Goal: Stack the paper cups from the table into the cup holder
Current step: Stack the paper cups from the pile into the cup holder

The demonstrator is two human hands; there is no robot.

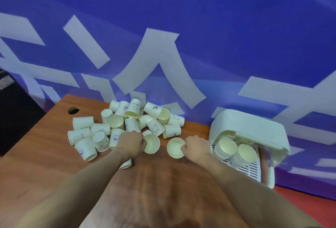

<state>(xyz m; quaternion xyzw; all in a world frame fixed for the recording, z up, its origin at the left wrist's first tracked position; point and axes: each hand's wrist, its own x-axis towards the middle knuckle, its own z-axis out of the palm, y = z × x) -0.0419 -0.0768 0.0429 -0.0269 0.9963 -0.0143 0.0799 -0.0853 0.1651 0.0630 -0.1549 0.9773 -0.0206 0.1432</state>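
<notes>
We see left hand (131, 141) grip curled round one paper cup (151, 144), right hand (195, 145) pinching second cup (176, 147); two stacks (236, 150) already in cup holder (249, 127) at table right edge; big loose pile (125, 122) left at far edge

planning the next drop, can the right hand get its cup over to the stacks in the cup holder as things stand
Probably yes. The right hand grips a cup just beside the cup holder, whose open side faces it with the two stacks exposed. Only bare table lies between.
</notes>
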